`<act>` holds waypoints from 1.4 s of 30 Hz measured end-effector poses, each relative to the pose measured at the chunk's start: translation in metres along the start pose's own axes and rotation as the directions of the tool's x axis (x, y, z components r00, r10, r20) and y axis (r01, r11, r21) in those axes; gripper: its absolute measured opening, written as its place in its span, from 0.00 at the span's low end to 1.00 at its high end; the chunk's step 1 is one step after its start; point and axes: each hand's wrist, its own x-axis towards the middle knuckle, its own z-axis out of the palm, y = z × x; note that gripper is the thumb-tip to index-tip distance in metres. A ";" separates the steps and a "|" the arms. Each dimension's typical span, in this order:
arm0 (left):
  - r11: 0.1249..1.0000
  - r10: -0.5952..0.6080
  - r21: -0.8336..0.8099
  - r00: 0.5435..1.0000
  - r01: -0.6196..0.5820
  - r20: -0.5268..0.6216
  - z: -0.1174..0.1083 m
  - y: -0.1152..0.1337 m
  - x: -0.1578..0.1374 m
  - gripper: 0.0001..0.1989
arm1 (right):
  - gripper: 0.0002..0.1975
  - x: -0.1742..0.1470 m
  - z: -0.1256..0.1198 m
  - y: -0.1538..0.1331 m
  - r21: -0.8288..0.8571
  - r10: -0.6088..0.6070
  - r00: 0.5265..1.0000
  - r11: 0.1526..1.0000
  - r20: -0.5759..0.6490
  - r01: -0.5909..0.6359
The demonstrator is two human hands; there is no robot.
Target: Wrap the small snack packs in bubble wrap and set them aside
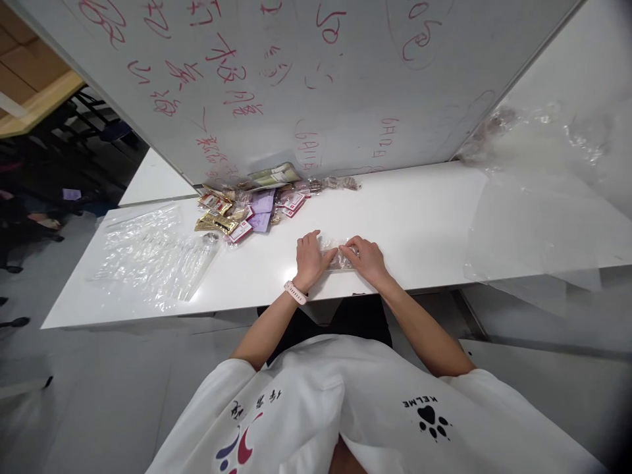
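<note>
Head view: a white table (419,220).
Left end: clear plastic bags (153,250), spread flat.
Left of centre: gold and purple packets (261,214), heaped.
Left hand (311,260): thumb on a clear packet (340,263), apart from other fingers.
Clear packet: on the table, between the hands.
Right hand (368,261): fingers touching the packet; cannot tell if clamped.
Right end: sheer plastic sheeting (523,227).

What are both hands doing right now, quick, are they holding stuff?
Left hand: open, thumb at the clear plastic packet.
Right hand: fingers bent at the same packet; whether it grips cannot be told.
</note>
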 end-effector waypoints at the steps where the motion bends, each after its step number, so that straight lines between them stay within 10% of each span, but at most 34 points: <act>1: 1.000 -0.023 -0.020 0.999 0.023 0.029 -0.002 0.001 -0.001 0.29 | 0.16 -0.002 0.003 0.000 -0.006 -0.006 1.000 1.000 -0.026 0.006; 8: 0.972 -0.169 -0.107 0.938 0.210 0.304 -0.025 0.007 0.020 0.40 | 0.18 -0.008 0.015 0.010 -0.096 -0.064 0.982 0.994 -0.180 0.047; 13: 0.994 -0.078 -0.018 0.843 0.104 0.533 -0.028 0.012 0.047 0.17 | 0.18 -0.007 0.014 0.013 -0.117 -0.114 0.979 0.989 -0.172 0.095; 16: 0.998 0.016 -0.053 0.800 0.020 0.599 -0.026 0.016 0.053 0.20 | 0.19 -0.007 0.014 0.012 -0.091 -0.132 0.974 0.989 -0.183 0.117; 24: 0.875 0.139 -0.449 0.793 0.182 0.593 -0.011 0.024 0.031 0.17 | 0.19 -0.012 -0.004 0.011 0.324 0.077 0.994 0.945 -0.072 -0.049; 31: 0.744 0.154 -0.648 0.903 0.161 0.402 0.032 0.044 0.021 0.22 | 0.25 -0.022 -0.062 0.030 0.583 0.144 0.899 0.717 0.413 -0.382; 38: 0.860 0.260 -0.498 0.935 -0.111 0.242 0.071 0.070 0.037 0.12 | 0.21 -0.015 -0.112 0.059 0.458 0.102 0.935 0.850 0.339 -0.259; 42: 0.848 0.214 -0.525 0.951 -0.069 0.221 0.082 0.062 0.051 0.14 | 0.23 0.010 -0.118 0.100 0.563 0.394 0.917 0.745 0.064 -0.359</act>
